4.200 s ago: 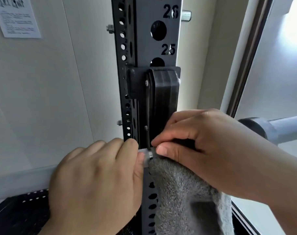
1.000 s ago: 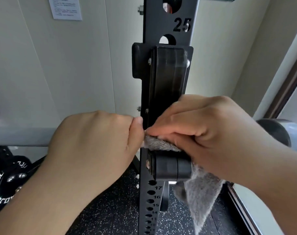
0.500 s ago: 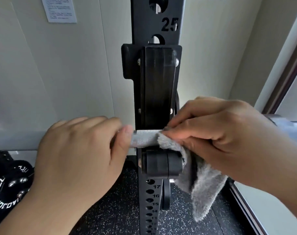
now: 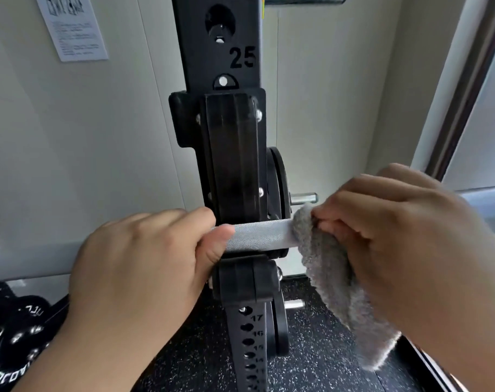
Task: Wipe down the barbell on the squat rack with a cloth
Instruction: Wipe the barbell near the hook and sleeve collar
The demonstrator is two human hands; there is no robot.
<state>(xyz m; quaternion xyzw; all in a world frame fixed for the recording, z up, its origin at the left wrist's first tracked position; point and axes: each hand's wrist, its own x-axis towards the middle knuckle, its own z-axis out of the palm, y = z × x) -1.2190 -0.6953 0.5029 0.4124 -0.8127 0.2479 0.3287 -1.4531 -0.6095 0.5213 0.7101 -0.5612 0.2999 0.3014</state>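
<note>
The knurled steel barbell lies across the black J-hook of the squat rack upright. My left hand grips the bar just left of the hook, thumb on its front. My right hand holds a grey fluffy cloth wrapped around the bar to the right of the hook; the cloth's loose end hangs down. The bar's sleeve runs off to the right behind my right hand.
A black weight plate hangs on a peg behind the upright. More black plates lie at lower left on the speckled rubber floor. A paper notice is on the beige wall. A window frame stands at right.
My right hand has slid the cloth to the right along the bar, baring more knurled steel in front of the hook. My left hand keeps its grip.
</note>
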